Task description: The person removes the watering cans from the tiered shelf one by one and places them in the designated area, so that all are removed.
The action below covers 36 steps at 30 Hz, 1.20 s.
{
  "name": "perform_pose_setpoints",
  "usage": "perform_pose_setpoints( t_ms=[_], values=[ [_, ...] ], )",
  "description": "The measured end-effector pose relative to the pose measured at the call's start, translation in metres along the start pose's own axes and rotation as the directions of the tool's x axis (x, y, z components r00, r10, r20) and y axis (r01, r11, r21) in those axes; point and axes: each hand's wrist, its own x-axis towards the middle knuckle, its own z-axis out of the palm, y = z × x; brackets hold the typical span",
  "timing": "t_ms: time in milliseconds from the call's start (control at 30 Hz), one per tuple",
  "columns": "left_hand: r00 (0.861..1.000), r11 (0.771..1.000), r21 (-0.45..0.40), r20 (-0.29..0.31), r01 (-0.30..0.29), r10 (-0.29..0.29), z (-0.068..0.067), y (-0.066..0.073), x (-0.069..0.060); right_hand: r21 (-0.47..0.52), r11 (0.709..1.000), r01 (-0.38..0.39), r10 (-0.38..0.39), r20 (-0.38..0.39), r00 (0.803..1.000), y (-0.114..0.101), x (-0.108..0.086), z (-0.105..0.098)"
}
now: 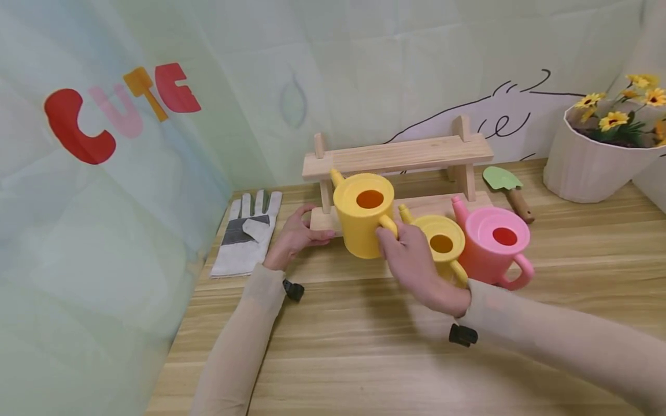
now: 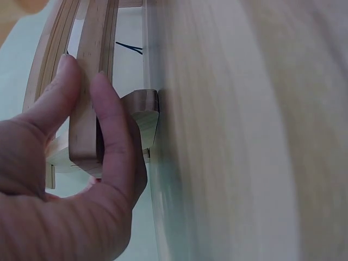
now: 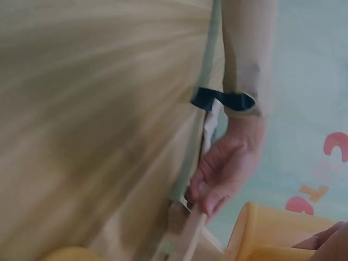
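My right hand [image 1: 416, 266] grips the handle of a yellow watering can [image 1: 359, 231], held upright off the table in front of the left part of a two-tier wooden shelf [image 1: 395, 156]. My left hand [image 1: 299, 236] pinches the left end of the shelf's lower board [image 2: 84, 125], thumb on one face and fingers on the other. Behind my right hand stands a second yellow watering can [image 1: 452, 228], partly covered by that hand. Close to its right is a pink watering can [image 1: 484, 254]. In the right wrist view, only part of the held can [image 3: 283, 228] shows.
A white and grey work glove [image 1: 241, 242] lies left of the shelf. To the right are a green trowel [image 1: 503, 179] with a wooden handle and a white pot [image 1: 583, 167] of yellow flowers. A printed cloth [image 1: 354, 69] hangs behind and along the left side.
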Motion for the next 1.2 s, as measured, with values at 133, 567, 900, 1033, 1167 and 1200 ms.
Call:
perform_pose_setpoints(
  t_ms=[133,567,900,1033,1167,1200],
  values=[
    [1.0,1.0,0.01,0.0,0.005,-0.005,0.0,0.0,-0.001,0.009,1.0,0.001,-0.001,0.001,1.0,0.019,-0.004,0.003],
    [1.0,1.0,0.017,0.003,-0.002,0.002,0.0,0.0,0.0,0.015,0.999,-0.041,0.04,0.034,0.999,0.032,-0.025,0.012],
    [1.0,1.0,0.019,0.006,-0.022,0.022,0.0,-0.002,0.001,0.012,0.999,-0.047,0.047,0.021,0.999,0.039,-0.033,0.018],
    [1.0,1.0,0.014,0.004,-0.018,0.018,0.0,-0.001,0.0,0.009,0.999,-0.05,0.05,0.018,0.999,0.058,-0.03,0.023],
    [1.0,1.0,0.011,0.002,-0.014,0.014,0.0,-0.001,0.0,0.01,0.999,-0.052,0.052,0.01,0.999,0.068,-0.03,0.026],
    [1.0,1.0,0.011,0.001,-0.013,0.013,0.0,-0.001,0.0,0.014,0.999,-0.051,0.051,0.009,0.999,0.066,-0.031,0.026]
  ],
)
